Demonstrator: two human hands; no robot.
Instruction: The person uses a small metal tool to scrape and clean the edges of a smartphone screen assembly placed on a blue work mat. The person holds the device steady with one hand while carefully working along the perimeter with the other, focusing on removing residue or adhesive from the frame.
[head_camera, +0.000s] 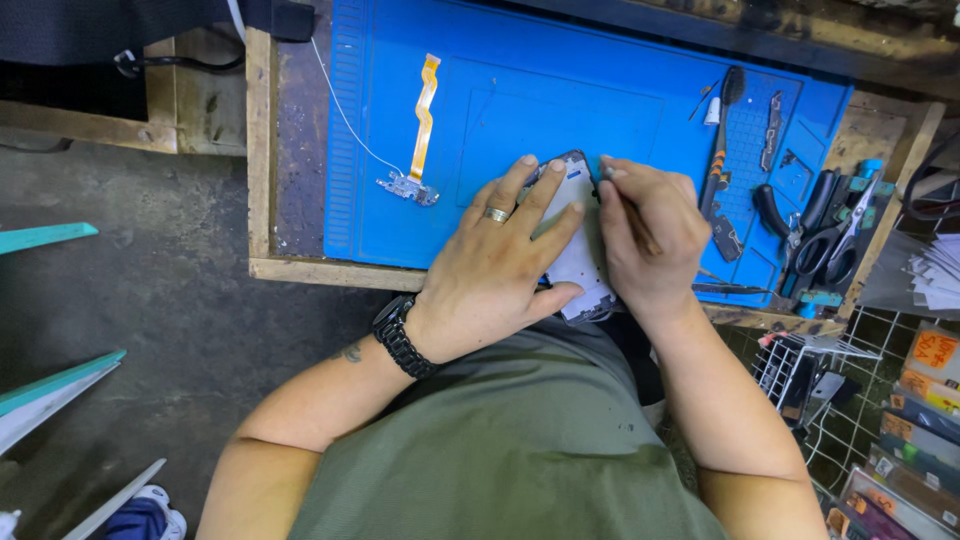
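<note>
1. The left hand (497, 262) lies flat with its fingers spread over an opened grey-and-white phone body with a dark rim (577, 225), pressing it down onto the blue silicone work mat (560, 100); nothing is pinched between its fingers
2. A ring sits on one finger of that hand, and a black link watch (402, 337) wraps the wrist
3. The right hand (650, 235) is closed around a thin brown-handled pick tool (632, 218), with the tip near the upper right edge of the phone body
4. The phone body lies at the near edge of the mat, partly hanging over the wooden bench edge (330, 272), between the two hands
5. A yellow flat flex cable with a small grey connector board at its lower end (422, 125) lies on the mat, well apart to the left of the hands
6. To the right of the right hand rest an orange-and-black screwdriver (722, 140) and a small dark phone part (772, 130)
7. Black-handled scissors (835, 245) and black-handled pliers lie at the mat's right edge
</note>
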